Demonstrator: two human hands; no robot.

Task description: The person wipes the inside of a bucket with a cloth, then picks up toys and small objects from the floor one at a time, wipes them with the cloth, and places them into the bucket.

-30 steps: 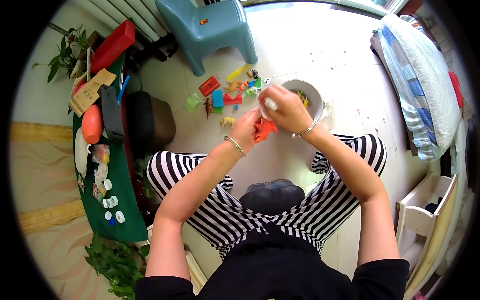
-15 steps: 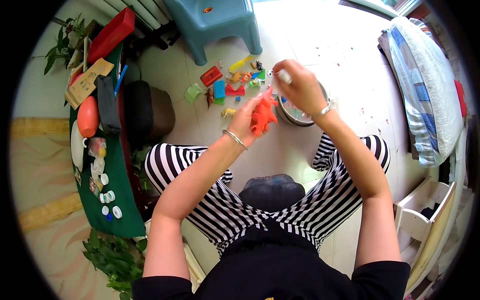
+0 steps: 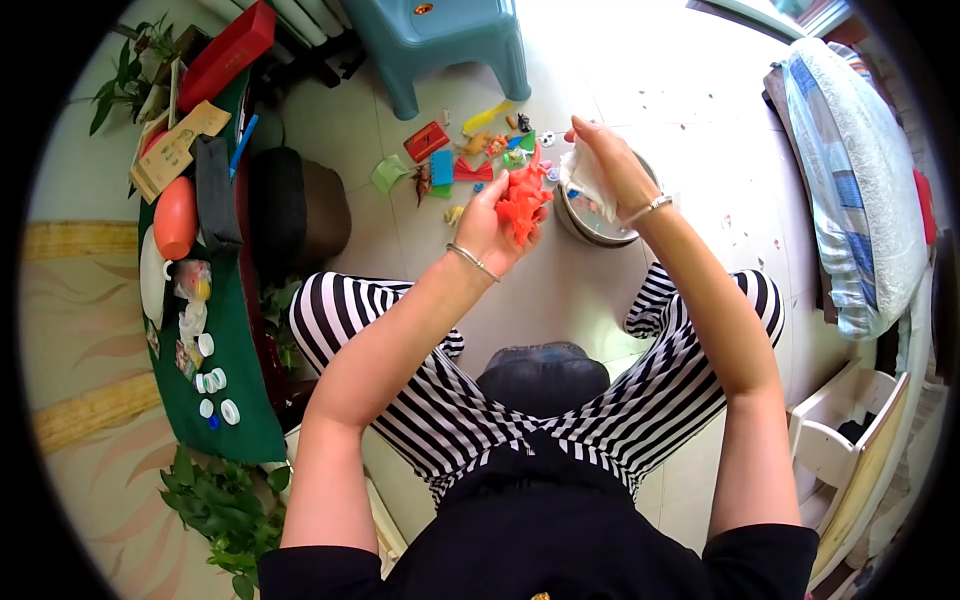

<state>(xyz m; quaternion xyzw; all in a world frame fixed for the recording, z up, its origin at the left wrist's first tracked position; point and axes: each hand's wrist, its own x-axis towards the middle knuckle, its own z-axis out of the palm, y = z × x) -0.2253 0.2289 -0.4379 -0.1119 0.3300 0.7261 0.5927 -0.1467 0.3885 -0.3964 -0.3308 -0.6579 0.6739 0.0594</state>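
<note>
Head view, item one: a red toy figure (image 3: 522, 203), held in the left hand (image 3: 490, 235), the fingers closed around its lower part and the thumb laid along its side. Its long axis is pointed away from the wrist, towards the stool, with the narrow end uppermost and tipped slightly to the right.

Item two: a white cloth (image 3: 592, 183), gripped in the right hand (image 3: 618, 168). The fingers are bent over it and the fold is hung from the palm; how tightly it is pinched cannot be told.

Relation: the toy figure is set to the left of the cloth and of the right fingers — a small gap is left between, with no contact seen. The upper end of the figure is nearest to the cloth.

Below the right hand: a round basin (image 3: 597, 239), its left rim placed just beside the toy figure in view, its far rim partly hidden by the hand.

On the floor (image 3: 500, 300), beyond the left hand: a red box (image 3: 427, 142), a blue block (image 3: 441, 168), a red bow (image 3: 474, 169) and a yellow strip (image 3: 487, 117) — all loosely grouped before the blue-grey stool (image 3: 455, 40).
</note>
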